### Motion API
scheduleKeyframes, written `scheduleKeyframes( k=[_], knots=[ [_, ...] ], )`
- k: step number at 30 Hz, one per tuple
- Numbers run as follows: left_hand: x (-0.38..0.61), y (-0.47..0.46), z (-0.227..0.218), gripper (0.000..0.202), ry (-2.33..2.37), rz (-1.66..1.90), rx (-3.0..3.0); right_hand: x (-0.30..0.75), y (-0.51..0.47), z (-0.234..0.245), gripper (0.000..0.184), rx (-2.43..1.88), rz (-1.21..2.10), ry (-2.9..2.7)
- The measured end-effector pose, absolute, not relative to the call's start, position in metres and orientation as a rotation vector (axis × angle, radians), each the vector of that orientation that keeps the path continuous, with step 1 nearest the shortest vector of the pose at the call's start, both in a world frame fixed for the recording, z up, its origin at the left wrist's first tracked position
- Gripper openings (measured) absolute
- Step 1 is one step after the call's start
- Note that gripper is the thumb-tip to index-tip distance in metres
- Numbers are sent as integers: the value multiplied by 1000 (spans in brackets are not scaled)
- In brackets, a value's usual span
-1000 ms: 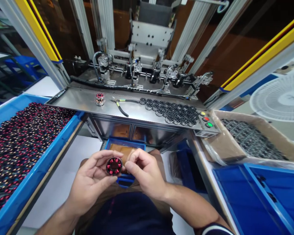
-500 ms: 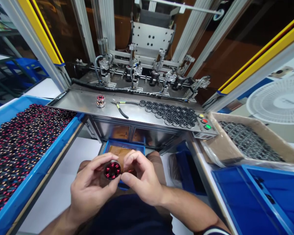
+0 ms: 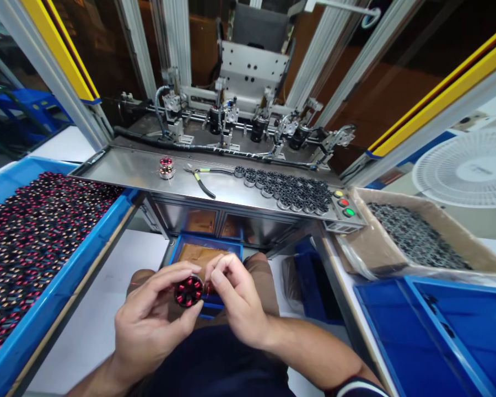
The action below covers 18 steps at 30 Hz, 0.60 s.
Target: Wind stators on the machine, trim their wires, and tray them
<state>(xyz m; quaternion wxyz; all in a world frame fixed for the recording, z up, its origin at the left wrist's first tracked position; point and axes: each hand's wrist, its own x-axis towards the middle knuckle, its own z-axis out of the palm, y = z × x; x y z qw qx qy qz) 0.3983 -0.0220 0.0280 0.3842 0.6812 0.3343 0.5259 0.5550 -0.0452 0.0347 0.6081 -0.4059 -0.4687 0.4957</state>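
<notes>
Between the thumb and fingers of my left hand (image 3: 155,311) sits a round motor stator (image 3: 189,291), black with red copper windings facing up toward me. Just right of it, my right hand (image 3: 240,295) is closed in a pinch at a thin red copper wire (image 3: 208,288) beside the stator's edge. Both hands are held over my lap, in front of the metal bench. On the bench lie cutting pliers (image 3: 200,181) with black and yellow-green handles. Left of them, two wound stators (image 3: 166,169) stand close together, one red and one copper-coloured.
Many dark unwound cores (image 3: 289,190) cover the bench's right part, by a button box (image 3: 344,204). A blue bin (image 3: 66,281) of wound stators stands left. At right are a lined carton (image 3: 355,237) of grey parts, blue trays (image 3: 400,325) and a white fan (image 3: 467,168). Machine fixtures (image 3: 258,127) line the back.
My right hand's fingers have drawn up slightly off the stator's edge, and the red wire now shows beside it. The stator stays in my left hand. The view has shifted slightly.
</notes>
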Motion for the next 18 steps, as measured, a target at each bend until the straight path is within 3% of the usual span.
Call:
scheduleKeyframes(
  k=[4,6,13,16,18],
  knots=[
    [395,-22,26,53,859,1285,1847,561,-43,40,29,-950,909,-1265],
    [395,-22,23,55,824,1293,1855,560,-41,45,18,-965,868,-1294],
    [398,-20,27,45,831,1300,1615,555,-41,45,17,-951,1120,-980],
    [398,-18,32,41,881,1307,1474,556,-46,39,33,-840,1251,-959],
    [398,-17,33,40,902,1308,1456,557,-49,38,25,-831,1282,-1002]
  ],
)
